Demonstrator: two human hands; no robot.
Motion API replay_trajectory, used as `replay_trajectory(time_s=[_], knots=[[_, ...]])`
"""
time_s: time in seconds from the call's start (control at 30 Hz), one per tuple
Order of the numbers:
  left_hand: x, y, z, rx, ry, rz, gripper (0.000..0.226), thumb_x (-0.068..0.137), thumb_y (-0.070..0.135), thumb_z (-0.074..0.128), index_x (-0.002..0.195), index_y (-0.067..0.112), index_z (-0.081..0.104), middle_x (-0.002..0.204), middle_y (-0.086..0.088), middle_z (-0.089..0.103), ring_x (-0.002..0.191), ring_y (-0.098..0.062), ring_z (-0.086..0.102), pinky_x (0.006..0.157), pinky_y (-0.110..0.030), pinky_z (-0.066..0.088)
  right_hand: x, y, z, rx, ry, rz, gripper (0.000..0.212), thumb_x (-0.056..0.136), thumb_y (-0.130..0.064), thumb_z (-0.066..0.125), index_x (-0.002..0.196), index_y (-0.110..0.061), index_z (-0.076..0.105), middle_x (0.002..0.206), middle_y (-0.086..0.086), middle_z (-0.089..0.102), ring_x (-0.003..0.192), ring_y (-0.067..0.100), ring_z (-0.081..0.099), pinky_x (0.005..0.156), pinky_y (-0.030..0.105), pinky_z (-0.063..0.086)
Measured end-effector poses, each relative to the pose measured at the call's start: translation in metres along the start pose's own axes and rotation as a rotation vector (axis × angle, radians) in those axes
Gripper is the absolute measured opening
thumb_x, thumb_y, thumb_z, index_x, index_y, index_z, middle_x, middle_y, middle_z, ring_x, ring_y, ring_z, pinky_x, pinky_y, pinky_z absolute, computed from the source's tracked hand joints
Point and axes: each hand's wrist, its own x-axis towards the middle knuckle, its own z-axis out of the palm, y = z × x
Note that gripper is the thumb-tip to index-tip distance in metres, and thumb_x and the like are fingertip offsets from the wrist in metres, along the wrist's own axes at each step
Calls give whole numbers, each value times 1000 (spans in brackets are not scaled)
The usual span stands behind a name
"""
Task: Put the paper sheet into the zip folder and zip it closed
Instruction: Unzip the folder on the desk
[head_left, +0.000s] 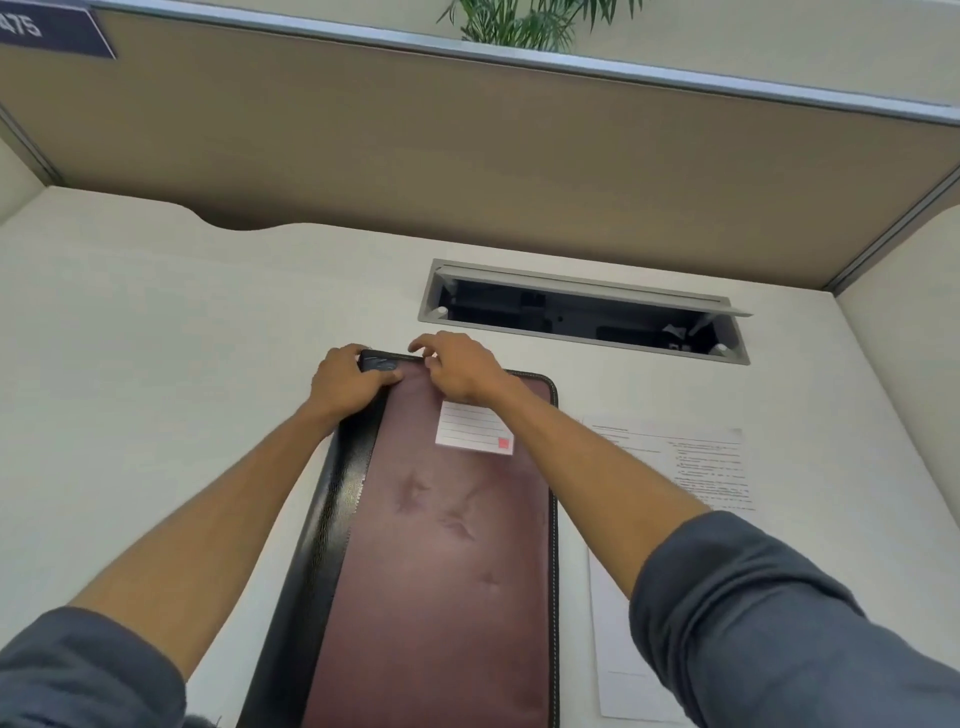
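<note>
Two hands meet at the frame's centre: the zip folder (441, 545), smooth maroon leather, is gripped by the left hand (349, 382); its top edge is pinched by the right hand (457, 370). A printed paper sheet (675, 467) lies flat on the bench (156, 364) at right.

White desk (156, 364): open cable hatch (584, 312) set into its far part; tan partition (467, 156) behind it; plant (519, 21) beyond partition.

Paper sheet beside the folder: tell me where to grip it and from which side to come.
Grip the paper sheet at its bare far right corner, coming from the right. It lies flat on the desk, so slide or lift that corner first, then pinch it. The zip folder borders its left edge and the right forearm crosses its near part; both the left hand and right hand are busy at the folder's far edge.
</note>
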Motion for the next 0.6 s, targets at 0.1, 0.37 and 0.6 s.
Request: replay_trajectory(time_s=[0.1,0.37,0.6], knots=[[3,-2,-5,-120,-11,-31,55,67,29,86,114,10,65,104,-11,69,99,-28,64,91,-44,52,17,-5,1,80,-41,-10,38,98,-12,39,128,-25,59,129,6,62,118,26,54,99,43,45],[6,-7,-4,-166,37,-2,56,61,30,89,108,18,61,86,-3,66,80,-20,62,81,-42,53,54,-27,4,88,-174,-73,43,96,-5,37,128,-21,61,136,10,57,122,28,52,101,41,43],[5,-13,-4,-184,90,14,66,54,34,93,110,14,66,86,-1,66,77,-17,63,72,-32,53,72,-37,-5,9,-204,-99,29,86,-2,57,107,-12,74,110,12,71,102,26,63,90,38,52]])
